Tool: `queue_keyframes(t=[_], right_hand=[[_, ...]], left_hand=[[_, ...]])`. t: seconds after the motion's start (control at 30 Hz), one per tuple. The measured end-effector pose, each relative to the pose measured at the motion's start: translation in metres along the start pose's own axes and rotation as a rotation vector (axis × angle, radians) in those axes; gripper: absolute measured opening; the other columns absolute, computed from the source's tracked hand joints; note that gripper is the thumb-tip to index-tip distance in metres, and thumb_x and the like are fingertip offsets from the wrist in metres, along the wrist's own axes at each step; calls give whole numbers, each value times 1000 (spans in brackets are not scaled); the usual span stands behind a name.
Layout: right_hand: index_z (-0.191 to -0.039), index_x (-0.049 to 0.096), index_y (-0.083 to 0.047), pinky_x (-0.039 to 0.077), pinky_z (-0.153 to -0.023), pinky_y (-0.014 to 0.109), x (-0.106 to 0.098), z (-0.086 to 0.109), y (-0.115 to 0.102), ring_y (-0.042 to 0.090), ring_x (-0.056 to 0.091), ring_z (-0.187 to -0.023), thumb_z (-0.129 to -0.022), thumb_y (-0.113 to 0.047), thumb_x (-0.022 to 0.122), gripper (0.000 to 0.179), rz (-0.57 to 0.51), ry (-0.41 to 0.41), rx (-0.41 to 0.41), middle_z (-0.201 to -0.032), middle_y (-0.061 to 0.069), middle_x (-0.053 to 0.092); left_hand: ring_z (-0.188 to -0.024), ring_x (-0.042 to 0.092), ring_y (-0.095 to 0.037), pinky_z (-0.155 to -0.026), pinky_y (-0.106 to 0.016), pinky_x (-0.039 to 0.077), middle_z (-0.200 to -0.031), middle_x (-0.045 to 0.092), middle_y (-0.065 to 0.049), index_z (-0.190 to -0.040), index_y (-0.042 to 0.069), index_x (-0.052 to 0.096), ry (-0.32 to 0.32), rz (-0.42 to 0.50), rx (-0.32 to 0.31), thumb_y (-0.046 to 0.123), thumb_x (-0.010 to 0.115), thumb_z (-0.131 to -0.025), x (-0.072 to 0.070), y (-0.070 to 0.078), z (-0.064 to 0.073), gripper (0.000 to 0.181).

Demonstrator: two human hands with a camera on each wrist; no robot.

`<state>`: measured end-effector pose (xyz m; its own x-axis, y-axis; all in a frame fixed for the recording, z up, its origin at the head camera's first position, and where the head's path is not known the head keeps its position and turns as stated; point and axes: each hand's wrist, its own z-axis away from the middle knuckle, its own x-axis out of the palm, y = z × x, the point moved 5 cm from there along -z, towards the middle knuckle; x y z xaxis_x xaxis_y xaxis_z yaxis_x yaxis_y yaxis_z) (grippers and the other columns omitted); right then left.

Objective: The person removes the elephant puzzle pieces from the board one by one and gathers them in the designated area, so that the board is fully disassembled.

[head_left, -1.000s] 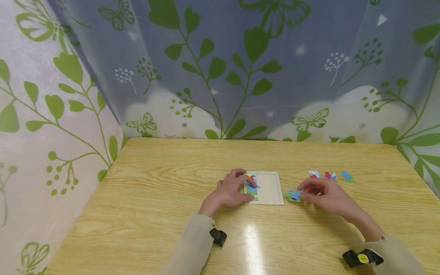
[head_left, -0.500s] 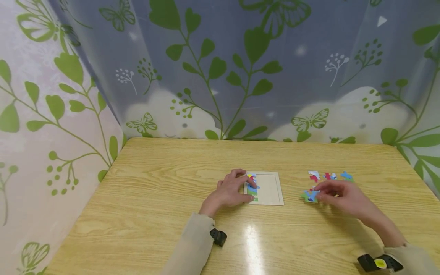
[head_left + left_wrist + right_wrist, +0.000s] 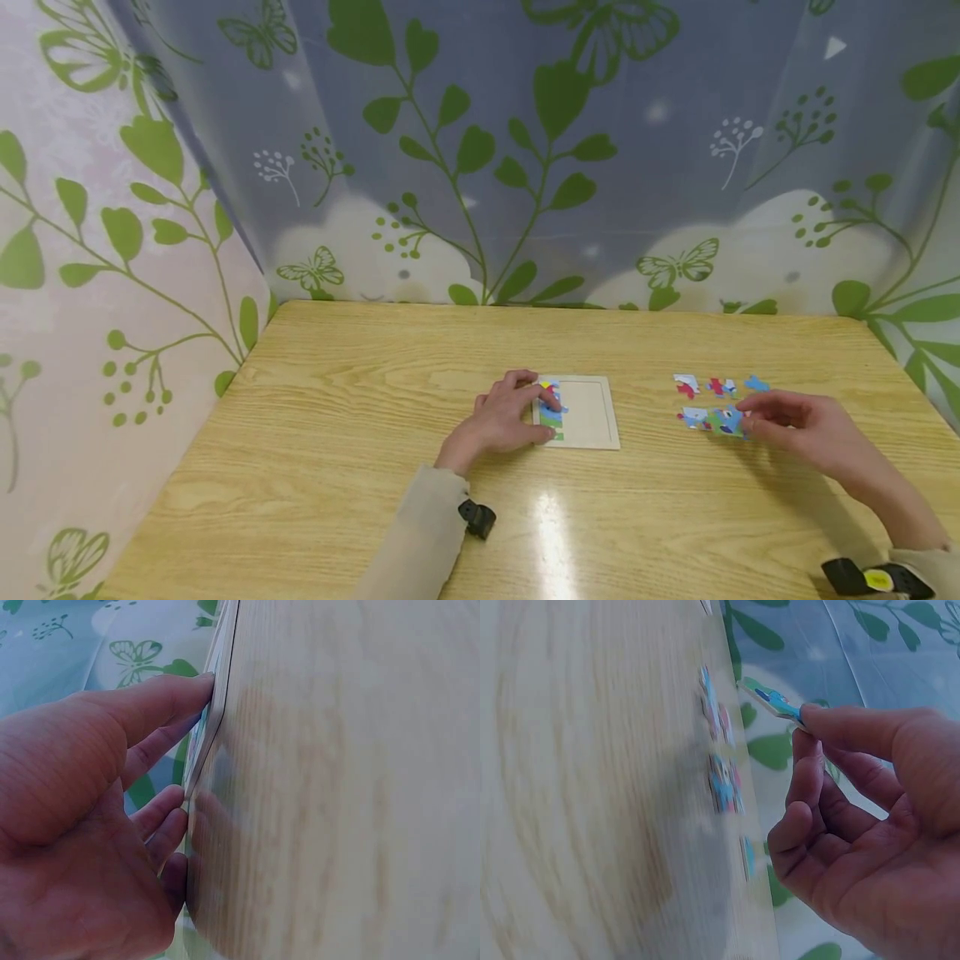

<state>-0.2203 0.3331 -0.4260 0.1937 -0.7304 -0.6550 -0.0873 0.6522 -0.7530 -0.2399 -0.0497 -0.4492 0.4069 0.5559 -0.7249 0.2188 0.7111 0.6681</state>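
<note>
A pale wooden puzzle tray [image 3: 588, 412] lies on the table, with joined picture pieces [image 3: 553, 422] along its left side and bare wood on the right. My left hand [image 3: 504, 412] rests over that left side, fingers spread, thumb and index fingertip on the pieces. In the left wrist view the other fingertips sit at the tray's edge. To the right of the tray, my right hand [image 3: 813, 429] pinches a blue and green puzzle piece [image 3: 772, 697] between thumb and index finger. This piece is held up above the table, its printed face showing.
Loose puzzle pieces lie right of the tray: a white and red piece [image 3: 686, 385], a red and blue piece [image 3: 722, 387] and a blue piece [image 3: 756, 382] at the back. A light blue piece [image 3: 693, 417] lies nearer. Patterned curtain [image 3: 480, 167] hangs behind the table [image 3: 360, 375].
My right hand has moved right, away from the tray, carrying the pinched puzzle piece over the loose ones. The light blue piece beneath has come into view. My left hand has stayed in place.
</note>
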Motion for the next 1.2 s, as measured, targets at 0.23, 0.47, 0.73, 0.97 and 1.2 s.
queue_keyframes(t=[0.23,0.47,0.73,0.97,1.2], right_hand=[[-122,66,-4,51,-69,22,-15,6,16,-9,63,-87,-101,-25,67,30,29,15,59,-97,-28,69],[-124,66,-4,52,-67,21,-28,9,28,-13,62,-87,-101,-29,67,35,68,38,79,-96,-33,66],[-126,66,-6,49,-65,25,-36,7,42,-12,59,-84,-102,-38,63,40,96,16,141,-95,-34,64],[-123,67,-9,49,-63,28,-39,4,51,-4,61,-81,-103,-35,63,33,71,14,137,-92,-28,67],[-126,65,-3,50,-64,28,-38,-2,62,6,59,-77,-104,-35,61,40,74,-27,141,-92,-24,68]], left_hand=[[-151,28,-35,-113,-61,24,-164,32,-4,-118,28,67,-3,9,0,32,71,-94,0,1,1,24],[-152,27,-35,-113,-61,24,-165,31,-4,-119,28,67,-4,13,5,32,70,-95,-1,1,1,25],[-152,27,-35,-113,-61,24,-165,31,-4,-119,27,67,-5,19,5,31,70,-95,-2,1,2,25],[-153,27,-35,-114,-61,23,-165,31,-4,-119,28,67,-7,18,0,32,70,-95,-1,0,1,24],[-153,27,-34,-114,-60,23,-165,31,-4,-120,28,66,-8,2,-6,32,70,-95,-1,1,1,25]])
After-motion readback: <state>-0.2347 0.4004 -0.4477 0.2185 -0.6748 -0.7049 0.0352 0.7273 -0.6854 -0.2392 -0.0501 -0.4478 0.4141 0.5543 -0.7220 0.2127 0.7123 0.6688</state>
